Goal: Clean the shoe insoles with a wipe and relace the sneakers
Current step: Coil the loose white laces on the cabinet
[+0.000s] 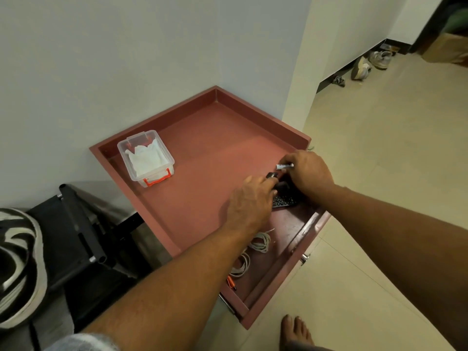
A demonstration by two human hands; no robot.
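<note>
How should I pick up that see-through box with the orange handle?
Grab the clear plastic box by its two long sides, coming down from above. Its top looks open, with white wipes inside, so keep it level. The orange handle on the near end is small and thin and would probably let the box tip. It stands alone on the red tabletop, so both sides are free.

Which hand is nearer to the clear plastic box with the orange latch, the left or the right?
Left. The left hand lies over the red tabletop, right of the plastic box and apart from it. The right hand is farther right, at the table's edge above the open drawer.
</note>
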